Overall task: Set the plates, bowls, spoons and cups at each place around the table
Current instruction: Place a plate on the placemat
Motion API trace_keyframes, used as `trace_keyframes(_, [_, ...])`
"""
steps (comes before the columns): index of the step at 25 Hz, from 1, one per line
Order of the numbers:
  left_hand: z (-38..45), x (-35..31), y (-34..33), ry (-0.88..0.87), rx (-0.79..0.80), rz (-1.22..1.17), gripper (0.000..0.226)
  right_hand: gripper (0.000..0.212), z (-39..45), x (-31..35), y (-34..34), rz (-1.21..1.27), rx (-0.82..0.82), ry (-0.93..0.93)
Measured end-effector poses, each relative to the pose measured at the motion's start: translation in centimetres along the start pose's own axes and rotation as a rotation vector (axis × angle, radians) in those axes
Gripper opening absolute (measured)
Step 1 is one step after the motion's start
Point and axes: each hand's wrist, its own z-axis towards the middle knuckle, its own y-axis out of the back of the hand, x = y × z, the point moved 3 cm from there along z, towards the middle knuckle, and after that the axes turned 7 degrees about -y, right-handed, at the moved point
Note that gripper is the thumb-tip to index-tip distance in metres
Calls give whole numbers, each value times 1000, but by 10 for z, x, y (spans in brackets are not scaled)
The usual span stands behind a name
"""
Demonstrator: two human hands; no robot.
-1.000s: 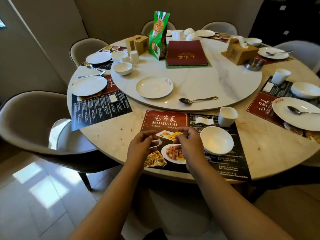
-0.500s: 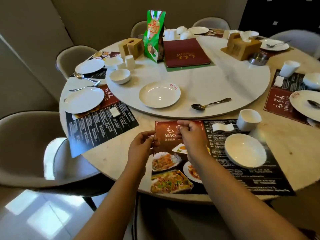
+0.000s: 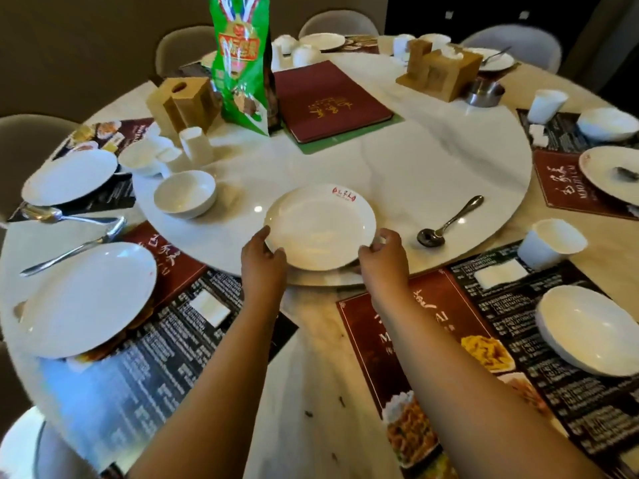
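Observation:
A white plate [image 3: 320, 227] with a small red logo sits at the near edge of the marble turntable [image 3: 397, 174]. My left hand [image 3: 263, 258] grips its left rim and my right hand [image 3: 382, 254] grips its right rim. A spoon [image 3: 447, 221] lies on the turntable just right of the plate. The place mat [image 3: 491, 357] in front of me carries a white bowl [image 3: 587, 329], a white cup [image 3: 549, 242] and a small white rest [image 3: 501, 277]. A small bowl [image 3: 185, 193] stands on the turntable to the left.
The left place has a plate [image 3: 88, 299] on its mat with two spoons [image 3: 74, 248] beside it. A green snack bag [image 3: 242, 60], red menu book [image 3: 328, 98], wooden boxes [image 3: 439, 69] and cups [image 3: 195, 145] stand on the turntable. Set places lie right; chairs ring the table.
Both hands left the place mat in front of me and reached forward to the turntable, taking the white plate by its two sides. The view moved closer to the table.

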Motion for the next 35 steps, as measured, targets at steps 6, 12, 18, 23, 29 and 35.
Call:
trace_keyframes(6, [25,0,-3,64,41,8,64,44,11,2,-5,-132,-8,-60])
trace_keyframes(12, [-34,4,-4,107,112,-76,73,39,-41,-15,45,35,-12,-112])
trace_keyframes(18, [-144,4,-21,150,12,-156,47,34,-98,-65,124,71,-36,-182])
trace_keyframes(23, [-207,-4,-46,246,55,-139,42,40,-113,-100,179,40,-52,-204])
trace_keyframes(29, [-244,-10,-63,240,104,-7,42,37,-119,-120,212,9,-36,-206])
trace_keyframes(35, [-258,-11,-66,201,151,114,40,35,-119,-122,222,-3,-11,-189])
